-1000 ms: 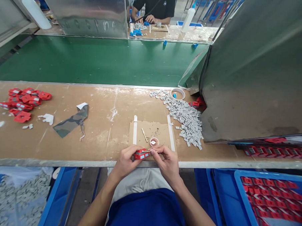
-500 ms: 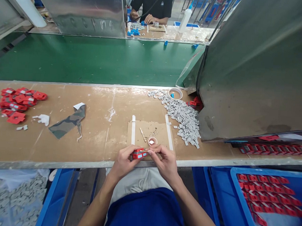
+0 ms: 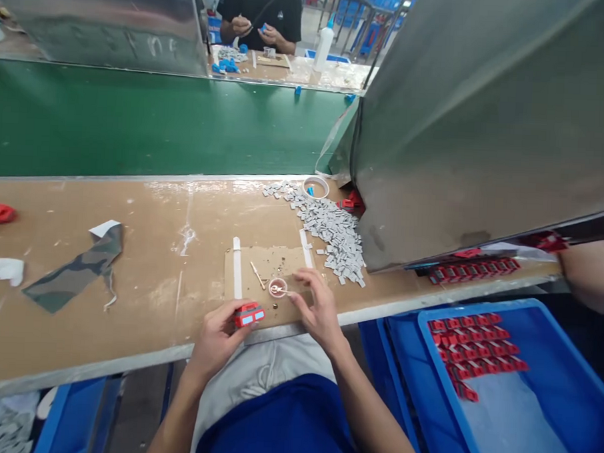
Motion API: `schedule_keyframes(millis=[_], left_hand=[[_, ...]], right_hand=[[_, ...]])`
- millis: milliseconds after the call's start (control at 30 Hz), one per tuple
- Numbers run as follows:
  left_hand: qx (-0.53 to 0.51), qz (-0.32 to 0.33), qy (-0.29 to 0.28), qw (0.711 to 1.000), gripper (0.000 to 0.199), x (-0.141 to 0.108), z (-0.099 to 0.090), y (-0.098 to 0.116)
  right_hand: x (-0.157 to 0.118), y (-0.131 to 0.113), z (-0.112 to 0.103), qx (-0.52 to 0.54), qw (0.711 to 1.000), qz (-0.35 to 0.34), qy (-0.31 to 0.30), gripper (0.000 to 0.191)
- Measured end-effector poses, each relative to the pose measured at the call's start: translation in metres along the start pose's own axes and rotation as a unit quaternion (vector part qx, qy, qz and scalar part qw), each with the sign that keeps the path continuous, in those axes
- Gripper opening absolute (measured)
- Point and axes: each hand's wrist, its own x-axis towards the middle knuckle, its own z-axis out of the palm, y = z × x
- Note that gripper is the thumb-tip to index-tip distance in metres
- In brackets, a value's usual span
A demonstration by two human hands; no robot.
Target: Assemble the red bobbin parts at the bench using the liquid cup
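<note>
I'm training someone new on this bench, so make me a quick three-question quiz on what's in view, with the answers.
1. True or false: the left hand holds a red piece with two pale blue panels.
2. Multiple choice: what colour is the small item inside the tape ring?
a) yellow
b) blue
c) black
3. Fill in the blank: the hand nearer the small round cup is the person's ____ hand.

Key: 1. True. 2. b. 3. right.
</note>
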Motion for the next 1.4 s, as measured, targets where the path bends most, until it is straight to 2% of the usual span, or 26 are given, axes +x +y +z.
schedule_keyframes(millis=[133, 200, 300, 467, 600, 700, 800, 967, 1067, 1200, 1300, 1400], left_hand=[[-0.007, 0.006, 0.004, 1.000, 0.025, 0.000, 0.000, -0.003], [-0.003, 0.011, 0.000, 1.000, 0.024, 0.000, -0.001, -0.003], [0.003, 0.013, -0.002, 1.000, 0.025, 0.001, 0.000, -0.002], [-0.019, 0.004, 0.010, 1.000, 0.027, 0.000, 0.000, 0.000], [-0.019, -0.001, 0.000, 1.000, 0.037, -0.001, -0.002, -0.003], [-0.048, -0.020, -0.007, 0.999, 0.048, -0.002, -0.003, -0.004], [-0.083, -0.036, -0.009, 0.996, 0.048, -0.003, -0.003, -0.003], [-0.079, -0.049, -0.009, 0.996, 0.044, -0.003, -0.004, -0.001], [-0.064, -0.045, -0.013, 0.997, 0.043, -0.003, -0.005, -0.002], [-0.054, -0.044, -0.013, 0.997, 0.043, -0.004, -0.005, -0.003], [-0.040, -0.031, -0.012, 0.999, 0.043, -0.004, -0.005, -0.004], [-0.014, 0.006, -0.037, 0.999, 0.043, -0.002, -0.007, -0.002]], right_hand=[[-0.003, 0.028, -0.042, -0.139, 0.983, 0.075, 0.097, 0.020], [-0.006, 0.045, -0.060, -0.189, 0.973, 0.096, 0.091, 0.022], [-0.009, 0.063, -0.073, -0.206, 0.975, 0.081, 0.033, 0.023], [-0.008, 0.073, -0.075, -0.276, 0.960, 0.025, -0.034, 0.025], [-0.006, 0.064, -0.078, -0.319, 0.945, 0.012, -0.074, 0.029], [-0.004, 0.050, -0.083, -0.255, 0.962, 0.015, -0.094, 0.028], [-0.005, 0.039, -0.086, -0.145, 0.984, 0.035, -0.096, 0.024], [-0.018, 0.046, -0.076, -0.007, 0.988, 0.125, -0.085, 0.021], [-0.023, 0.053, -0.069, -0.026, 0.985, 0.148, -0.080, 0.023], [-0.018, 0.050, -0.066, -0.102, 0.984, 0.128, -0.072, 0.023], [-0.012, 0.039, -0.067, -0.126, 0.984, 0.103, -0.069, 0.025], [-0.011, 0.019, -0.068, -0.088, 0.989, 0.075, -0.088, 0.024]])
